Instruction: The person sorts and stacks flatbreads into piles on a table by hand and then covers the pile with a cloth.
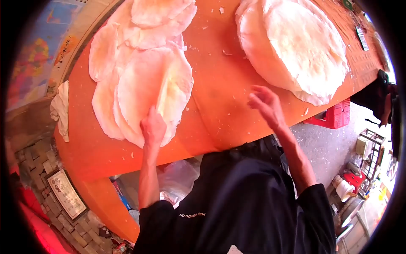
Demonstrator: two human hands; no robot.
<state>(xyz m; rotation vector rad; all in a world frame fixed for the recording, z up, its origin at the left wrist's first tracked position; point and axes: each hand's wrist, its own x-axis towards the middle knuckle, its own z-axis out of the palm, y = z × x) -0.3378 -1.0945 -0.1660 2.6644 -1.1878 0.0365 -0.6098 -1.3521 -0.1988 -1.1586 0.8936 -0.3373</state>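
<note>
Overlapping flat, soft, white round sheets (137, 80) with ragged edges lie on the left of the orange-covered table. The top one has a raised fold running toward me. At the near end of that fold my left hand (153, 126) is closed, its fingers gripping the sheet's edge. My right hand (267, 106) hovers over the table's near part with fingers loosely curled and apart, holding nothing. Just beyond it lies a thick stack of similar white round sheets (306, 42), its layers slightly offset.
Small white scraps dot the orange table cover (215, 97). A dark remote control (362, 38) lies far right. A red plastic stool (336, 115) stands below the right edge, with a metal rack (372, 146) beyond. Left of the table, a framed panel (66, 194) rests on paving.
</note>
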